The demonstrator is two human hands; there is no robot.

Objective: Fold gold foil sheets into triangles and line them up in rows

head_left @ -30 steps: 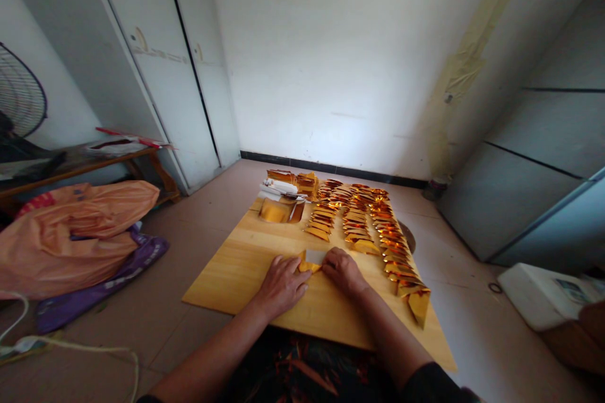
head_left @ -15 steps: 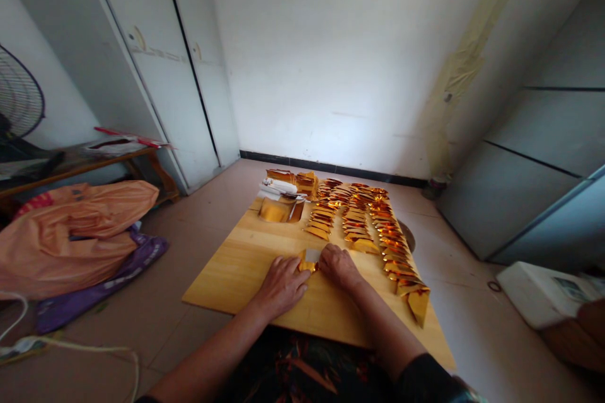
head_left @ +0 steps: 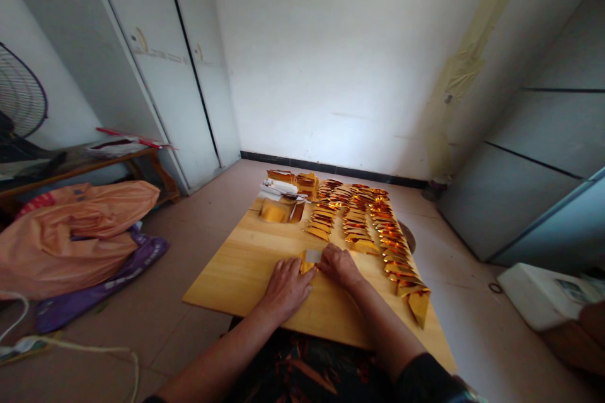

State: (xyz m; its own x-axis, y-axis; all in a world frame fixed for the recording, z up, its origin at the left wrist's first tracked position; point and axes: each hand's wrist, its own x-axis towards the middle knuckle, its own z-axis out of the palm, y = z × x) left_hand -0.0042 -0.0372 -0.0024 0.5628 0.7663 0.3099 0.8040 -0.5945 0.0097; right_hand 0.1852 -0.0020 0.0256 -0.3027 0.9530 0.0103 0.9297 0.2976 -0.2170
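A small piece of gold foil paper (head_left: 311,259), gold with a pale grey face, lies partly folded on the wooden board (head_left: 231,271). The fingers of my left hand (head_left: 286,289) press its left and lower edges, thumb stretched toward the middle. Bent over its right side are the fingers of my right hand (head_left: 338,264), closed on the paper; my fingertips are partly hidden. Rows of folded gold foil pieces (head_left: 361,221) stand overlapping on the board beyond and right of my hands.
At the board's far left are a curved gold sheet (head_left: 274,211), a white crumpled wrapper (head_left: 280,187) and gold bundles (head_left: 307,184). An orange bag (head_left: 80,227) and a purple bag (head_left: 94,296) lie on the floor left. A white box (head_left: 543,296) stands right.
My left hand has shifted slightly, its thumb now further over the foil paper's lower edge. My right hand stays nearly in place. The foil rows are unchanged.
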